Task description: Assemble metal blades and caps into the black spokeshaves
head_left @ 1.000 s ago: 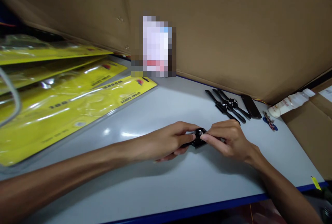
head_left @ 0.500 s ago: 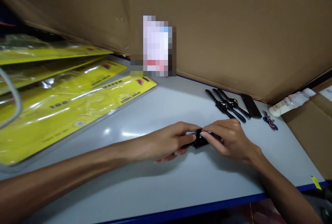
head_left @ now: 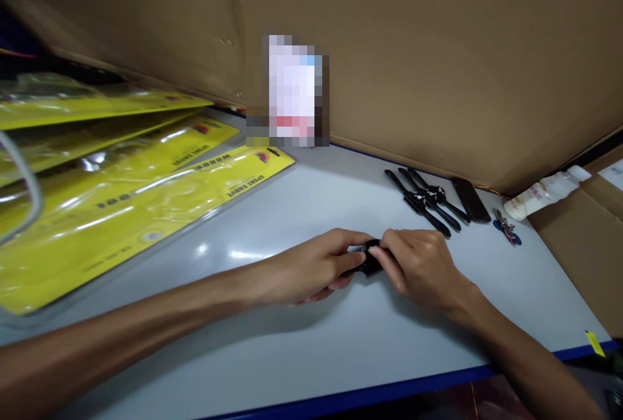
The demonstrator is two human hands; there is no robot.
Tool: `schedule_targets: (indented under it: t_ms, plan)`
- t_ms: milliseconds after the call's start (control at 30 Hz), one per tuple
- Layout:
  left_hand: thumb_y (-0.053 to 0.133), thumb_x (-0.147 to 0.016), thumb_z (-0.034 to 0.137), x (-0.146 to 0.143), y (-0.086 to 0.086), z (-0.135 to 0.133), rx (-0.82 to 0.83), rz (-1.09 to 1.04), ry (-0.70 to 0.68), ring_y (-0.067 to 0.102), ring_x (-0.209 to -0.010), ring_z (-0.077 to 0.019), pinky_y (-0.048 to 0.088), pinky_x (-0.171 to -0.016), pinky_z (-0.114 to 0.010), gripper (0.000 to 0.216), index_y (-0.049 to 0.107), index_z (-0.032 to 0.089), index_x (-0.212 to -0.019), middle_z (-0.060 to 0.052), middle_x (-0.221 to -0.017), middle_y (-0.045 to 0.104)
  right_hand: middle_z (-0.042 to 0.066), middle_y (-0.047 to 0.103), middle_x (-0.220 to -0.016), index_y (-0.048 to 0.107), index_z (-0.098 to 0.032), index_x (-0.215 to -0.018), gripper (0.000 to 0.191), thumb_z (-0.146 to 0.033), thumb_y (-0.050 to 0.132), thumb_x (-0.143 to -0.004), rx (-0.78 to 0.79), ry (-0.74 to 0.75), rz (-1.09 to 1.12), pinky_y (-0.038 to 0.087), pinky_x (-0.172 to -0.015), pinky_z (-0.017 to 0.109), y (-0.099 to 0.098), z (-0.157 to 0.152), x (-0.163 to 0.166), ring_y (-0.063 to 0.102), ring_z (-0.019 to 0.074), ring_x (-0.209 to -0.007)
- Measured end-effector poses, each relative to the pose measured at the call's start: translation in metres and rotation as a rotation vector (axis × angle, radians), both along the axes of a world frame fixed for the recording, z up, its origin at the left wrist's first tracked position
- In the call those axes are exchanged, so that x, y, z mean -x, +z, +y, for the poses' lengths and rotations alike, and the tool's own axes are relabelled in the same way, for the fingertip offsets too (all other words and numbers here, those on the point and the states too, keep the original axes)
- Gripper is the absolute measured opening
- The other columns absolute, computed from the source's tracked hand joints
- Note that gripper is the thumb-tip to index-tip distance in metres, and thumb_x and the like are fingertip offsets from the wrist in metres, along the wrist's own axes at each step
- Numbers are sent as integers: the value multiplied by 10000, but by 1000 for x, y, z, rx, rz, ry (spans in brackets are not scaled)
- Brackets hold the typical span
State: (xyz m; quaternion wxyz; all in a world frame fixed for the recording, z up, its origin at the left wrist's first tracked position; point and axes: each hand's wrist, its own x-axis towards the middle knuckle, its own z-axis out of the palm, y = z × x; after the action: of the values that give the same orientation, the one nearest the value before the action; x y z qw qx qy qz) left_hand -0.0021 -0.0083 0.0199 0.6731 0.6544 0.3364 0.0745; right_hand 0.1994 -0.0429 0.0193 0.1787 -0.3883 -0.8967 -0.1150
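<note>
A small black tool [head_left: 370, 263] lies on the grey table [head_left: 311, 342], mostly hidden between my two hands. My left hand [head_left: 316, 267] grips its left end with curled fingers. My right hand [head_left: 421, 264] closes over its right end, fingertips pinching near the middle. The two hands meet over the tool. Two more black tools [head_left: 426, 202] of the same kind lie side by side beyond my right hand.
Yellow blister packs [head_left: 121, 193] are stacked at the left. Cardboard walls [head_left: 438, 63] close off the back. A dark flat bar [head_left: 470, 199], a key bunch [head_left: 506, 228] and a white bottle [head_left: 545, 193] lie at the right. The table's blue front edge [head_left: 389, 391] is near.
My right hand has slid left over the black tool, covering more of it. My left hand has stayed in place.
</note>
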Motion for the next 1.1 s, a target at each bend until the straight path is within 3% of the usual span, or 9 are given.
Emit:
schedule_targets:
  t_ms: [167,367,567,633,733,800,933,1100]
  plan:
    - [489,-952,414,0,-3,-1,-7,28,11,309,-361,-77,251,-287,-149,373,537,187,-1244,106,-564,403,41,650,-638,565,-159,-822,247,-156,412,-1016,-13,-177,-25,235,-537,307,-12,-11,15,558,146,-507]
    - [519,-922,501,1,-6,-2,-13,98,32,302,-393,-81,266,-294,-143,580,441,181,-1400,118,-569,388,70,728,-734,613,-144,-955,174,-186,448,-994,201,-387,-78,208,-514,316,-8,-17,27,609,170,-538]
    - [544,-886,494,2,-15,6,23,27,109,269,-347,-75,248,-290,-165,638,434,164,-1421,132,-535,392,43,748,-761,685,-188,-940,240,-314,491,-1006,315,-433,84,280,-570,308,-2,3,16,630,172,-624]
    - [530,-899,478,5,-20,14,-76,20,192,282,-337,-74,245,-308,-172,609,461,161,-1414,128,-525,404,47,742,-762,701,-192,-949,276,-345,482,-1015,276,-473,145,288,-585,308,-2,14,3,631,177,-645]
    - [498,-920,462,10,-29,29,-405,76,357,340,-346,-89,279,-343,-199,583,477,136,-1403,105,-541,466,47,731,-764,718,-207,-911,315,-364,467,-1019,222,-570,153,289,-591,304,-1,31,-18,621,177,-656]
    - [503,-923,423,14,-36,38,-515,99,425,420,-409,-103,348,-405,-220,610,415,127,-1450,67,-631,551,43,721,-745,720,-219,-863,341,-371,457,-1019,208,-637,137,284,-592,302,0,41,-31,618,181,-666]
    - [630,-858,273,21,-48,55,-765,153,520,613,-719,-174,486,-674,-300,701,368,219,-1506,-14,-898,679,71,735,-770,722,-212,-866,366,-381,437,-1021,195,-714,159,260,-588,310,3,56,-52,634,214,-698]
    - [639,-792,133,31,-57,72,-1018,237,517,623,-1055,-278,470,-975,-447,677,497,239,-1445,-84,-1143,693,138,744,-877,732,-190,-894,362,-379,444,-1005,216,-808,116,255,-593,314,9,70,-84,665,263,-787]
